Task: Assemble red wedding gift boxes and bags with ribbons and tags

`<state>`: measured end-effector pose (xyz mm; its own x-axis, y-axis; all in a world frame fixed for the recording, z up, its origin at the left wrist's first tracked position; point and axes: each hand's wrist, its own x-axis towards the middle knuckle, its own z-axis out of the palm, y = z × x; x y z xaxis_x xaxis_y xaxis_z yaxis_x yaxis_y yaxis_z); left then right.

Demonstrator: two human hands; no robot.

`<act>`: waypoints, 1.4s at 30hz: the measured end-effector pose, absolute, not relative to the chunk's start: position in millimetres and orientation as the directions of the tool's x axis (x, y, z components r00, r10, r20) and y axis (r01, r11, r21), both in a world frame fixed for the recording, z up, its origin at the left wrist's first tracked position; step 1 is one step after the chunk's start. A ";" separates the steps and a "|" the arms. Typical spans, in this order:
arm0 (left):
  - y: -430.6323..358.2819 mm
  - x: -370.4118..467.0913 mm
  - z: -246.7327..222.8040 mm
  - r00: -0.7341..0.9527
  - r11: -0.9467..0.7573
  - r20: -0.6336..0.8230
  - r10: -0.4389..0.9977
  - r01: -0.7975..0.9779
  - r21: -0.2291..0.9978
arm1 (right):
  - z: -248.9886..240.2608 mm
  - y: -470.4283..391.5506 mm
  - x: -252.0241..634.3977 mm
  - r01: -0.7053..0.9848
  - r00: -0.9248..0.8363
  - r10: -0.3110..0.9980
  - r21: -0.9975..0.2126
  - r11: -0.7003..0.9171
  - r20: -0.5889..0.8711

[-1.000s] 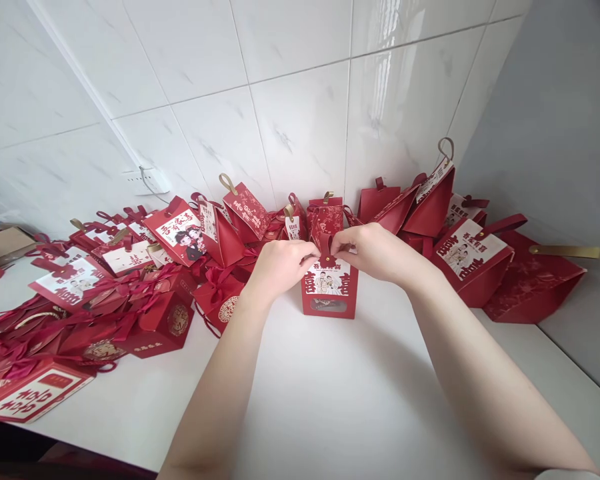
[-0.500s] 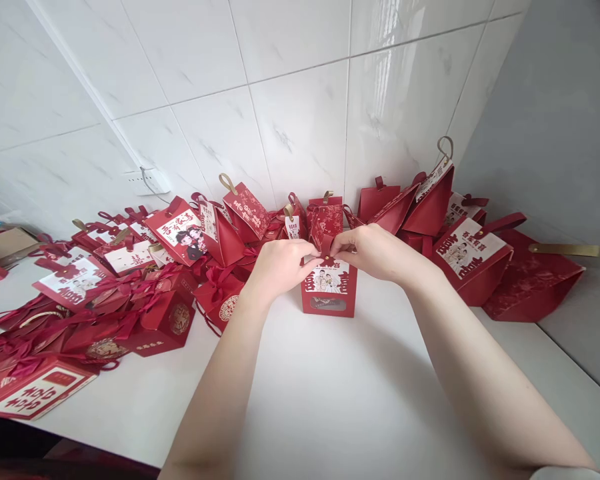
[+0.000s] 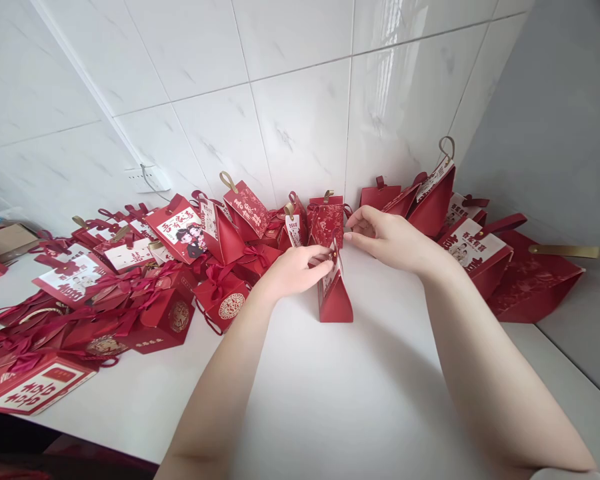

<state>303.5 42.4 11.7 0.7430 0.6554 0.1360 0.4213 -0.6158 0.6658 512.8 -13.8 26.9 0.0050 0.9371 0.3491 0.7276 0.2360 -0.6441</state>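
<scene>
A red box with a white printed panel (image 3: 336,300) stands upright on the white table, its narrow triangular side towards me. My left hand (image 3: 303,268) is at the top left of this box, its fingers pinching the upper edge near a small gold stud. Off to the right of the box's top, my right hand (image 3: 386,237) holds nothing, its thumb and fingers apart. Right behind the box stands a patterned red box (image 3: 326,223) with a gold loop.
Many red boxes with ribbons (image 3: 163,313) crowd the left side. More red boxes (image 3: 535,280) lean at the right beside a grey panel (image 3: 560,167). A white tiled wall (image 3: 300,113) with a socket (image 3: 147,179) rises behind, and a cardboard box (image 3: 10,243) lies far left.
The box has turned from showing its printed front to showing its narrow side. My right hand has let go of its top and moved right; my left hand stays at the top.
</scene>
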 end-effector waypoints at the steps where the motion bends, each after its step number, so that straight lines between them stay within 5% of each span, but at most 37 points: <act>1: 41.7 304.9 10.5 0.739 -0.602 0.139 0.659 0.408 0.686 | 24.9 -11.7 512.6 0.746 0.035 0.933 -0.630 0.214 0.358; 6: 36.8 311.9 5.6 0.705 -0.598 0.174 0.688 0.414 0.687 | 19.3 -6.1 508.8 0.743 0.044 0.960 -0.652 0.155 0.278; 15: 43.4 304.8 15.0 0.752 -0.624 0.211 0.625 0.318 0.714 | 22.3 -8.7 503.5 0.541 -0.133 0.908 -0.738 0.403 0.398; 30: 49.0 308.9 7.5 0.687 -0.731 0.333 0.646 0.433 0.527 | 17.9 -1.0 495.2 0.428 0.022 0.855 -0.778 0.460 0.518; 42: 66.6 303.0 -3.3 0.675 -0.697 0.294 0.676 0.458 0.551 | 12.4 0.4 516.5 0.736 -0.120 0.938 -0.606 0.303 0.324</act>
